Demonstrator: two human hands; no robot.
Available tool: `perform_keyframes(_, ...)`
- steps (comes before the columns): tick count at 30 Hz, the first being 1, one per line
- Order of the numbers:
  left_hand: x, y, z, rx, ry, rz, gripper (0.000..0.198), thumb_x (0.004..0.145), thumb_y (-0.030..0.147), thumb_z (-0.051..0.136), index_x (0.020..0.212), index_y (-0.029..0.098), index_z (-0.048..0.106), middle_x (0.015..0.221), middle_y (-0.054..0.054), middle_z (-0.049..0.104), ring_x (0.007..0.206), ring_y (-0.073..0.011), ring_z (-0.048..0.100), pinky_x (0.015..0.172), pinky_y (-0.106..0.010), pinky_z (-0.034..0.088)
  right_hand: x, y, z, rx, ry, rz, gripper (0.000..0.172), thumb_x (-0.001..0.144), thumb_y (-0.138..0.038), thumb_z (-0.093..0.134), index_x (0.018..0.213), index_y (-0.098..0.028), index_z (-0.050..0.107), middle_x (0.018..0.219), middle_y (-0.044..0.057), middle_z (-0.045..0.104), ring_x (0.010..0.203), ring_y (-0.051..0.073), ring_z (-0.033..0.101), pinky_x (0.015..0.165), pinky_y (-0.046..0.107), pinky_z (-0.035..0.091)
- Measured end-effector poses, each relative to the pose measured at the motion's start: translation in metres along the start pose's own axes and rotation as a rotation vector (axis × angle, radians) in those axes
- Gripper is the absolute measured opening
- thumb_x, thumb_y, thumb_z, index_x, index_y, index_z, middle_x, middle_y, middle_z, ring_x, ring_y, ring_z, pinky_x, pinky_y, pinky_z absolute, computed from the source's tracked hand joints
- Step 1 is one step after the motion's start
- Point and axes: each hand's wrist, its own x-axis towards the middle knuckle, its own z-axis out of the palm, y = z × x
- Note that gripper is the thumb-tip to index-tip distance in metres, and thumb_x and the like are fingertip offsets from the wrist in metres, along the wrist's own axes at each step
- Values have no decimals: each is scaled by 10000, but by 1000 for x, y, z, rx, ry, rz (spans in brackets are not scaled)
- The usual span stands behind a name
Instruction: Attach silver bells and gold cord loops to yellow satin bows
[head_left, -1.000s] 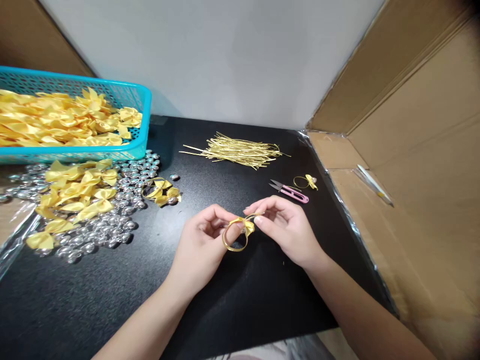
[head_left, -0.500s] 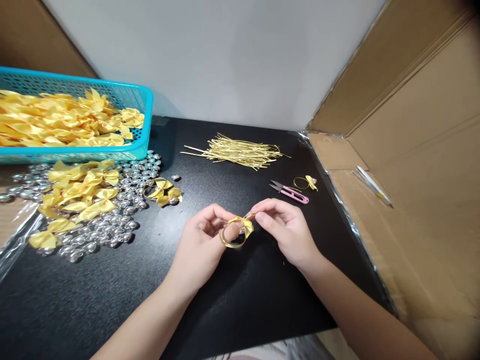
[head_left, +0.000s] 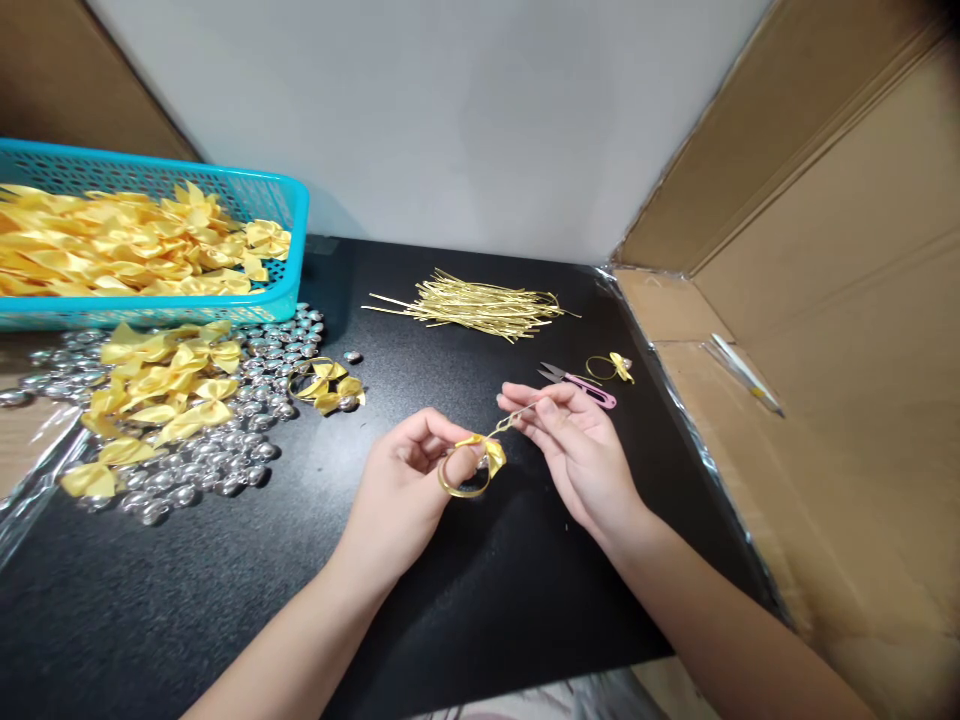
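My left hand (head_left: 420, 465) pinches a yellow ribbon bow (head_left: 495, 458) between thumb and fingers, above the black table. A gold ring (head_left: 465, 490) hangs at the bow, in front of my thumb. From the bow a thin gold cord (head_left: 507, 422), looped partway along, runs up to the right. My right hand (head_left: 585, 440) is closed on the cord's far end, thumb against forefinger, with the other fingers loosely spread. Behind that hand lie pink thread snips (head_left: 592, 390), partly covered by its fingers.
A turquoise basket (head_left: 300, 240) of yellow bows stands at the back left. Before it lie more bows (head_left: 161, 385) and silver beads (head_left: 202, 465). Gold cords (head_left: 487, 305) lie in a bundle at the back. Finished-looking bow rings (head_left: 620, 367) and a white cutter (head_left: 742, 370) sit right.
My right hand has moved up and to the right, away from the bow, so that a looped stretch of cord now shows between the hands. My left hand has stayed put.
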Motion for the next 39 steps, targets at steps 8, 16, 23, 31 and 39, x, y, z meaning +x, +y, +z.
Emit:
perform_keyframes(8,0,2,0,17,16,10,226,726,269,808,697,162,610,693,-2,746,603,-75,622,582,-138,461,0,-4,-1,32,-48,-1,190,773,-331,765,794,-205,624,843,-6,775,802,123,738,817,255,568)
perform_keyframes(16,1,2,1,41,44,10,238,711,275,811,691,166,600,680,-6,739,593,-94,623,575,-167,461,0,-3,-1,12,-65,-21,176,789,-315,747,802,-198,617,841,-1,775,786,125,741,805,259,582)
perform_keyframes(23,0,3,2,73,56,-14,230,715,275,796,691,171,593,683,-6,737,586,-94,614,575,-174,451,2,-6,-3,3,4,-55,204,771,-322,757,798,-202,595,837,4,772,773,137,741,833,295,575)
perform_keyframes(31,0,6,3,83,68,-55,213,713,251,782,708,164,588,689,-2,730,576,-80,598,574,-167,446,6,-10,-9,29,72,-84,197,792,-327,737,843,-216,583,871,-4,768,790,130,735,851,297,554)
perform_keyframes(39,1,5,3,83,107,-53,208,718,259,767,708,167,581,689,-2,735,578,-84,600,581,-173,451,7,-15,-13,40,152,-88,209,798,-330,721,872,-221,558,836,-13,747,805,147,728,862,327,541)
